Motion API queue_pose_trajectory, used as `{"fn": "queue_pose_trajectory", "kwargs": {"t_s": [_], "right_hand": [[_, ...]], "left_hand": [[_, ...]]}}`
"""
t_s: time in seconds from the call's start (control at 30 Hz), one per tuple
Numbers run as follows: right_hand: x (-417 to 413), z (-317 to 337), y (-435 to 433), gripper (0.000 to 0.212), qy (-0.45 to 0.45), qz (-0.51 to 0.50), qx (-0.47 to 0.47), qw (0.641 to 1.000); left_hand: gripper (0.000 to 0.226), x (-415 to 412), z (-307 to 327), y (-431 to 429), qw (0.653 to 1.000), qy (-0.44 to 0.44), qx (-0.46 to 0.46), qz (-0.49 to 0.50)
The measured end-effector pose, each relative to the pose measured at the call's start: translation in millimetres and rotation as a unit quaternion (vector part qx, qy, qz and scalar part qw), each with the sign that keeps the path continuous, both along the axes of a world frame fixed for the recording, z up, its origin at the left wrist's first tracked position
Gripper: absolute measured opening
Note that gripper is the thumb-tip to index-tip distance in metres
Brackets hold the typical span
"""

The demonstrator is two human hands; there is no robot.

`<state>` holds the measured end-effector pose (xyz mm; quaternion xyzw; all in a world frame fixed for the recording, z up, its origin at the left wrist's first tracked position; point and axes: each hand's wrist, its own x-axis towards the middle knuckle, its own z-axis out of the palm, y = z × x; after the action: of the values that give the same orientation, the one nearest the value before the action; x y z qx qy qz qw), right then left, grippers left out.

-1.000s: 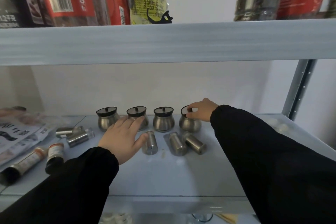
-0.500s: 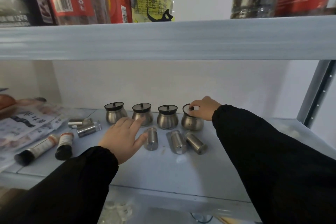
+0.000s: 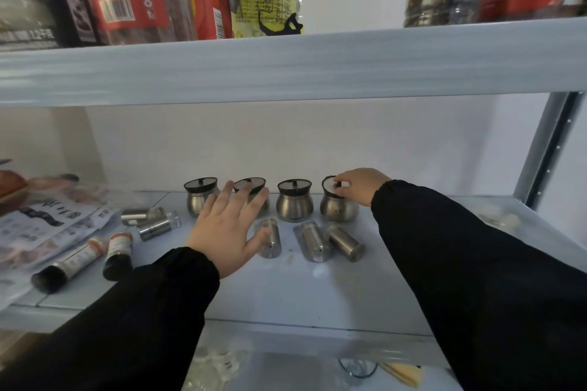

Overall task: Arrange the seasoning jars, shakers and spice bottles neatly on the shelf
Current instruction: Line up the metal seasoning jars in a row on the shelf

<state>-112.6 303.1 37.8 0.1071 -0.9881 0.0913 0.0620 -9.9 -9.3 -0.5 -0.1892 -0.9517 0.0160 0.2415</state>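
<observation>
Four round steel seasoning jars are standing in a row at the back of the shelf (image 3: pixel 317 295), across the middle of the frame. The right hand (image 3: pixel 359 184) is pinching the black knob of the rightmost jar (image 3: pixel 336 208), fingers closed on the lid. The left hand (image 3: pixel 227 227) is hovering with fingers spread loose, gripping nothing, over the second jar (image 3: pixel 251 187), between the leftmost jar (image 3: pixel 200 195) and the third jar (image 3: pixel 293 201). Three steel shakers (image 3: pixel 314 243) are lying on their sides just in front of the row. Toward the left of the frame, two more shakers (image 3: pixel 152 222) and two dark spice bottles (image 3: pixel 117 255) are lying tipped over beside printed packets (image 3: pixel 41 225).
</observation>
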Motion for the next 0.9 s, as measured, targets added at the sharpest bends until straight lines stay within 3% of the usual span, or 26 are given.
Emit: {"fn": "queue_pose_trajectory", "kwargs": {"t_s": [0.7, 0.9], "right_hand": [[5.4, -7.2, -3.9, 0.046, -0.028, -0.031, -0.04, 0.998], [9.4, 11.9, -38.0, 0.062, 0.102, 0.0, -0.063, 0.993]], "left_hand": [[0.073, 4.4, -18.7, -15.0, 1.0, -0.021, 0.021, 0.003], [0.073, 2.0, -20.4, -24.3, 1.0, -0.023, 0.015, 0.004]]}}
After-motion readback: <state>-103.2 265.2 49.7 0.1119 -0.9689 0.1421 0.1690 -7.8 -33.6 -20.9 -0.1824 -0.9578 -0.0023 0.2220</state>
